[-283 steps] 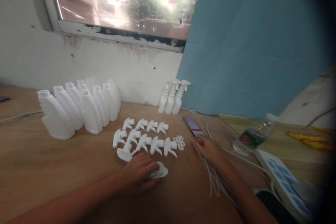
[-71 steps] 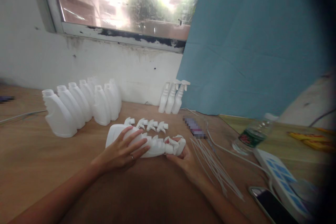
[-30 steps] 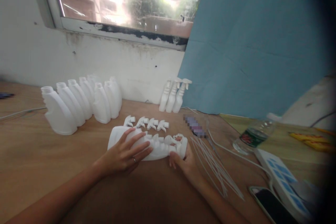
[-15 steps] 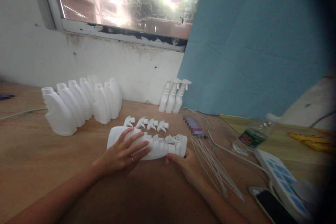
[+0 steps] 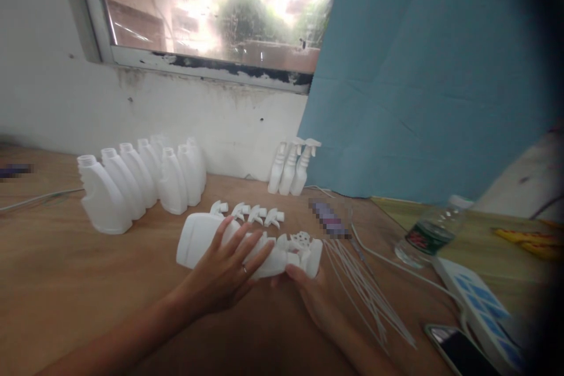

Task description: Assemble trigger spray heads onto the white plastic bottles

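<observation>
A white plastic spray bottle (image 5: 199, 239) lies on its side in front of me, its base to the left. My left hand (image 5: 235, 261) is wrapped over its body from above, fingers slightly apart. At the neck end my right hand (image 5: 311, 288) grips the white trigger spray head (image 5: 314, 255), thumb in front and most fingers hidden behind it. Just behind the bottle, several loose white trigger heads (image 5: 257, 214) lie in a row on the wooden table (image 5: 44, 282).
Several open white bottles (image 5: 106, 200) stand at the left. Three bottles with spray heads (image 5: 288, 170) stand by the wall. To the right are thin white tubes (image 5: 365, 288), a clear drink bottle (image 5: 429, 235), a power strip (image 5: 478, 305) and a phone (image 5: 458, 349).
My left hand has slid to the right along the bottle, toward its neck. The bottle has tilted slightly, its spray-head end nearer me. The view has shifted a little.
</observation>
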{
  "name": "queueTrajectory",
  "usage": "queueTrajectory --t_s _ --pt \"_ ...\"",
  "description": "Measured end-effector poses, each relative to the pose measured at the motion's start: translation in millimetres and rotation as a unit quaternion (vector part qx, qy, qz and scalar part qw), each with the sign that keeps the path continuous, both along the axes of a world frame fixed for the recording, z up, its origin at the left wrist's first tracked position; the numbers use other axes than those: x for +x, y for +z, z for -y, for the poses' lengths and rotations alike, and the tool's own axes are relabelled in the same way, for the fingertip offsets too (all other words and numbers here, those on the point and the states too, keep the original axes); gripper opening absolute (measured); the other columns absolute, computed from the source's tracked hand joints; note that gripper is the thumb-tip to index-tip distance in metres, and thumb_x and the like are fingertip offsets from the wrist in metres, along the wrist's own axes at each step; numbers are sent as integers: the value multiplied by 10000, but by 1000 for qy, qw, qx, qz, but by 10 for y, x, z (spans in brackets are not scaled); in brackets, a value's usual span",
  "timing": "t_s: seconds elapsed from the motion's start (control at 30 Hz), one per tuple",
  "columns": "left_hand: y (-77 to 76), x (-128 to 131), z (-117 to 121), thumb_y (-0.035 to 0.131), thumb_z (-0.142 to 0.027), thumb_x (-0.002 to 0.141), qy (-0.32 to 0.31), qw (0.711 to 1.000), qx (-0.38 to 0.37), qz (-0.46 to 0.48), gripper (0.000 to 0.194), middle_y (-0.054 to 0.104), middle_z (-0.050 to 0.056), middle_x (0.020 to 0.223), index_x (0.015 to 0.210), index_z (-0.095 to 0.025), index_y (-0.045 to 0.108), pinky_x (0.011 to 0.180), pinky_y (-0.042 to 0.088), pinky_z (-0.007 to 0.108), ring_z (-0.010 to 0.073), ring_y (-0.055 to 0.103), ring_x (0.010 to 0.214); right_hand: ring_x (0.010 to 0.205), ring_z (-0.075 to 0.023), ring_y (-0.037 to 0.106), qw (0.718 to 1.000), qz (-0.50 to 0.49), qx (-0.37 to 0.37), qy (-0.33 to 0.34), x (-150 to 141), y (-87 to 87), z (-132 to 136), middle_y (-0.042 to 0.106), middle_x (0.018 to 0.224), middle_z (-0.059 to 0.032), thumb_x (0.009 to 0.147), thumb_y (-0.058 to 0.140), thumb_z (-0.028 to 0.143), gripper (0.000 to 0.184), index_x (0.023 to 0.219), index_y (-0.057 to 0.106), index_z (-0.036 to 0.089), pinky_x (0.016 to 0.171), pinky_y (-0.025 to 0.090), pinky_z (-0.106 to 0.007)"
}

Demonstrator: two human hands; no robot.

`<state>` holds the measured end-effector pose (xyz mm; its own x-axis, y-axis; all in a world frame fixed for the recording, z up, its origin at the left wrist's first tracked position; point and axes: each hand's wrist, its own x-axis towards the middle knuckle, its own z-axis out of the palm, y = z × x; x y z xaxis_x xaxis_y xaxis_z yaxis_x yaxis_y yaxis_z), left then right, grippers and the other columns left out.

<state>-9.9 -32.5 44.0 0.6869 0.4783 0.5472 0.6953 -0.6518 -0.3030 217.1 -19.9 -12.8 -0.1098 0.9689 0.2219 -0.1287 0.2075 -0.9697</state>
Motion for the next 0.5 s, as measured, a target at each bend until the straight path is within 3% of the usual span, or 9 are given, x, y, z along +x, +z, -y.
queueTrajectory --t_s 0.1,0.23,0.3,0.43,0.5 --pt "136 152 43 384 -527 927 35 999 -41 -1 705 588 137 1164 1498 -163 187 1055 224 596 327 500 1111 840 -270 667 999 -8 -29 -37 -36 -75 36 733 856 -81 698 762 436 344 892 676 166 815 513 -403" --pt "203 239 16 399 -554 906 34 994 -98 -24 776 608 93 959 1514 -196 76 849 407 461 266 554 853 896 -286 665 996 5 -55 -64 -31 -102 37 731 930 -81 636 803 433 375 868 673 169 817 523 -397" --pt "195 239 -15 412 -557 897 23 994 -104 -30 762 604 91 955 1505 -198 126 801 413 437 262 548 828 870 -285 670 996 4 -62 -58 -17 -108 23 733 918 -83 641 795 442 386 880 673 164 801 527 -399" --pt "154 218 -58 405 -511 916 6 994 -92 -52 579 599 91 933 1390 -179 384 771 411 428 258 545 809 836 -277 673 997 -9 -50 -54 -8 -139 5 733 878 -70 645 792 425 392 919 673 172 778 529 -403" --pt "151 213 -59 393 -498 926 0 995 -82 -61 544 600 94 922 1363 -175 419 759 411 427 259 545 804 804 -272 672 998 -6 -38 -52 -22 -136 12 726 800 -56 655 786 425 360 893 676 179 747 532 -396"
